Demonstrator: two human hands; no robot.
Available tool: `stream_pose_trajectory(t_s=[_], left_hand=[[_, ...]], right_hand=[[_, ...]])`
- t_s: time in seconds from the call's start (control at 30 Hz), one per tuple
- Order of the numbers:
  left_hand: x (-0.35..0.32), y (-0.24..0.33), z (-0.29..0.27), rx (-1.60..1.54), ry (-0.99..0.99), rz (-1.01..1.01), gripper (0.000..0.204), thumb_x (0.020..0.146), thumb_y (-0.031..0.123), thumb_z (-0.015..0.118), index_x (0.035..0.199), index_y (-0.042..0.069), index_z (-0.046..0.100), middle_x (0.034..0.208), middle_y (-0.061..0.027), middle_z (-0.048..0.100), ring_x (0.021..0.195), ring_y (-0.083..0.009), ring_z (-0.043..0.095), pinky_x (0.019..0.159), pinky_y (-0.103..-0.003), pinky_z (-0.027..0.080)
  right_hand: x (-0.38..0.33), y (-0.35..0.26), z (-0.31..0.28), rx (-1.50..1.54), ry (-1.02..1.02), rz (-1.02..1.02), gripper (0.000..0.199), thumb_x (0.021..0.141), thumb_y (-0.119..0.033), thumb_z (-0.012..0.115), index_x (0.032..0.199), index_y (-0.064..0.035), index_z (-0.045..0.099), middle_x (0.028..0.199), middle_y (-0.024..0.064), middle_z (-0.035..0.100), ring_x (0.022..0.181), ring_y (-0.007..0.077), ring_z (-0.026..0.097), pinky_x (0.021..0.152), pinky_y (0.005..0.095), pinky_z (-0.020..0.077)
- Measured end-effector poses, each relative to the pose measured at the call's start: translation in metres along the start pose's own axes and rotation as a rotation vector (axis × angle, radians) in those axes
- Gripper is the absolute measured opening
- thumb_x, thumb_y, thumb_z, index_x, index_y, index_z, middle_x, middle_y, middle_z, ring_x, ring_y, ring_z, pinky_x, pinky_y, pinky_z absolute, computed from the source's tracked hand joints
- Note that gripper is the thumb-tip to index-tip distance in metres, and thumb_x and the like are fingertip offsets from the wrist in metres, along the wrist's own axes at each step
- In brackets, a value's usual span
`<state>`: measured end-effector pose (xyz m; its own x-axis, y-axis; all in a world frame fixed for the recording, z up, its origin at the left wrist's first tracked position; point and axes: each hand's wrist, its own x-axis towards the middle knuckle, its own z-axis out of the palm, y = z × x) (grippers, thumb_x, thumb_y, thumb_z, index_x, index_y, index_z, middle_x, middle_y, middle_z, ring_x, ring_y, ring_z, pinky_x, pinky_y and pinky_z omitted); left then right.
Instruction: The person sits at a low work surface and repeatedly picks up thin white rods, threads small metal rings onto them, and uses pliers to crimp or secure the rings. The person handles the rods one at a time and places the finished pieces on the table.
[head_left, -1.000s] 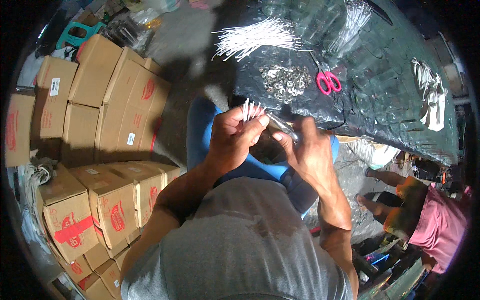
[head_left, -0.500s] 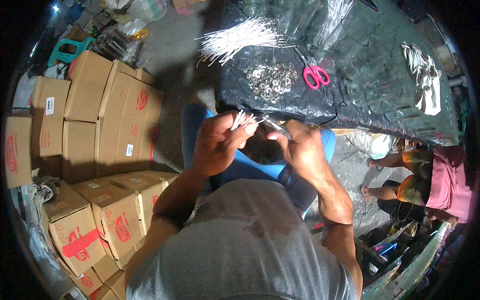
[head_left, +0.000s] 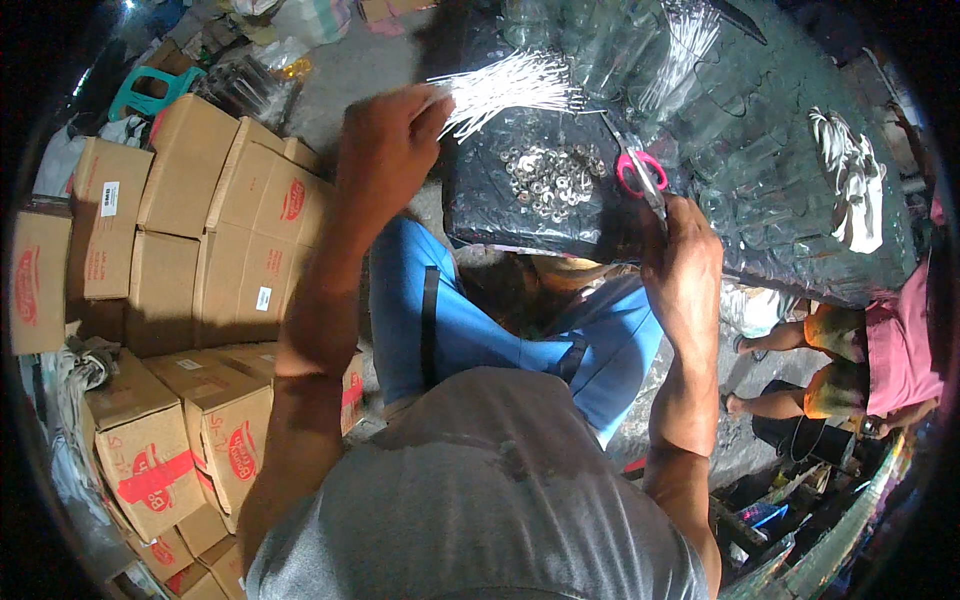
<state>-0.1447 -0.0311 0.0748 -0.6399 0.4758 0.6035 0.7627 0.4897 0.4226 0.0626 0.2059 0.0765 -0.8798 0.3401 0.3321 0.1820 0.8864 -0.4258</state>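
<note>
Cluttered workshop floor, brown cardboard boxes (head_left: 215, 215) stacked from 8 to 10 o'clock, a teal plastic stool (head_left: 150, 88) at 11. The counter (head_left: 780, 240) runs across 12 to 2, covered in dark shiny sheeting with clear glass pieces on it. On its near part we see a fan of white thin sticks (head_left: 520, 88) at 12 o'clock, a heap of small metal rings (head_left: 550, 180) just below them, and pink-handled scissors (head_left: 640, 175) right beside the rings. A white bundle of cord (head_left: 845, 170) lies at 2 o'clock, well apart from the rest.

Our left hand (head_left: 385, 150) is raised at 11–12 o'clock, fingers closed in a pinch at the near end of the white sticks; we can't tell if it grips one or only touches them. Our right hand (head_left: 685, 265) sits at 1–2 o'clock at the counter edge, just below the scissors, curled shut; whatever is inside it is hidden from us.

Blue trousers (head_left: 440, 330) show at centre, grey shirt (head_left: 480, 500) at 6. Another person in a pink top (head_left: 900, 340) sits at 3–4 o'clock.
</note>
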Motion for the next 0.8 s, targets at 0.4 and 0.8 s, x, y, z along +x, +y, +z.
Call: stream_pose_trajectory(t_s=[0.4,0.8], left_hand=[[-0.054,0.039,-0.007,-0.566,-0.326,-0.412,0.023,0.102,0.019,0.054,0.11,0.005,0.069,0.073,-0.0074,0.058,0.061,-0.0168,0.056,0.06,-0.032,0.046],[-0.1,0.064,0.019,-1.258,-0.471,-0.722,0.01,0.102,0.015,0.047,0.108,0.007,0.046,0.08,-0.0091,0.06,0.057,-0.0081,0.046,0.051,-0.023,0.035]], right_hand=[[0.04,-0.015,0.028,0.228,-0.078,-0.245,0.017,0.077,0.0,0.072,0.094,0.0012,0.069,0.089,0.0189,0.063,0.082,0.0406,0.064,0.073,0.0461,0.0492],[0.047,-0.018,0.037,0.208,-0.122,-0.222,0.019,0.08,0.001,0.07,0.099,0.0009,0.067,0.094,0.0198,0.065,0.086,0.0414,0.065,0.075,0.0465,0.0498]])
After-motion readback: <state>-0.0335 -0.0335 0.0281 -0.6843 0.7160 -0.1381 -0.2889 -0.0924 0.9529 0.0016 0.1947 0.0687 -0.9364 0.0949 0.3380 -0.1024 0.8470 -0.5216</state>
